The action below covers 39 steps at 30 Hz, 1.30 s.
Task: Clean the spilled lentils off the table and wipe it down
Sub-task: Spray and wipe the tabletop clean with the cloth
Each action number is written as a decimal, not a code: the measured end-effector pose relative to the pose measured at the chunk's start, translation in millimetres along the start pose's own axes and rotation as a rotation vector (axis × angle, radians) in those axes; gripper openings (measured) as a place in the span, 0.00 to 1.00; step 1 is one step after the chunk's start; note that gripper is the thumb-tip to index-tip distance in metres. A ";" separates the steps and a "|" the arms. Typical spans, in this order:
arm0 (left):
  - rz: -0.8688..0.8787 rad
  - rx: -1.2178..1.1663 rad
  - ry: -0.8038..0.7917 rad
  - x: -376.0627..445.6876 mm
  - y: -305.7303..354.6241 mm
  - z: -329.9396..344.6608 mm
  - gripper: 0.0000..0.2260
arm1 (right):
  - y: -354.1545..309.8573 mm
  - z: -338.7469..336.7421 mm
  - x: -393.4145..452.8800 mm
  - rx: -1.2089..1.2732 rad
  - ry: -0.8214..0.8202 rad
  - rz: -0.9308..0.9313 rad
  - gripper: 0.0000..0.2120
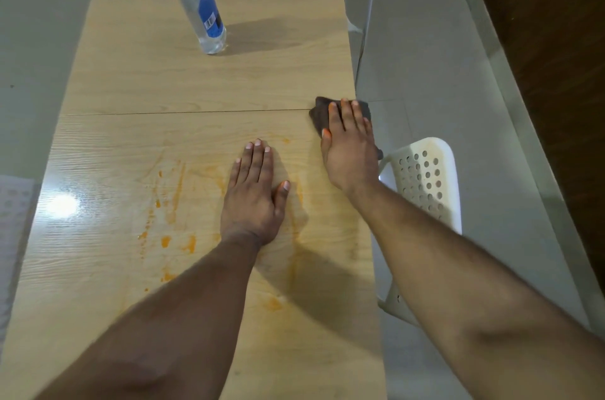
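i see my left hand (253, 200) flat, fingers straight, on the stained table (131, 137). my right hand (348, 151) presses a dark cloth (322, 113) with straight fingers at the table's right edge.

Bottle (199, 3) far on table (137, 79); cloth (322, 111) at right edge.

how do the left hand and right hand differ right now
The left hand lies flat on the bare table with nothing under it; the right hand presses a dark cloth. The left hand sits among the orange smears, mid-table; the right hand is at the table's right edge. Both have straight fingers pointing away from the person.
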<state>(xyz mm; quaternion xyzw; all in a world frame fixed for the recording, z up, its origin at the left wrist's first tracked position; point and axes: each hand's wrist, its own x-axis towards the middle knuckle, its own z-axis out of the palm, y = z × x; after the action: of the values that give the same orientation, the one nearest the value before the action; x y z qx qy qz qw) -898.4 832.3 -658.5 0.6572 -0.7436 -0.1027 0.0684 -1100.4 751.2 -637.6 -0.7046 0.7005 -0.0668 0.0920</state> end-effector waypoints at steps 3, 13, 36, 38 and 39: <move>0.005 -0.004 0.006 -0.2 -0.8 -0.2 0.32 | 0.0 0.4 -9.5 0.005 0.005 -0.025 0.28; -0.014 0.012 -0.025 3.6 2.1 -7.3 0.33 | 24.8 -7.7 -172.5 -0.052 -0.125 -0.138 0.30; 0.107 -0.050 -0.019 -133.4 -35.2 -15.6 0.30 | -6.9 11.0 -246.8 -0.045 -0.039 0.053 0.29; 0.091 -0.018 -0.013 -132.6 -35.8 -14.2 0.30 | -17.1 15.7 -249.9 -0.062 -0.043 0.042 0.29; 0.084 -0.007 -0.012 -130.3 -34.6 -14.2 0.30 | -19.0 16.6 -261.1 -0.068 -0.046 0.021 0.29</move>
<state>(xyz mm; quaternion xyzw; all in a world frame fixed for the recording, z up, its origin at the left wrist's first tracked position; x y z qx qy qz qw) -845.2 956.5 -648.7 0.6244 -0.7706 -0.1063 0.0707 -1080.7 1012.8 -640.4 -0.7012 0.7074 -0.0260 0.0848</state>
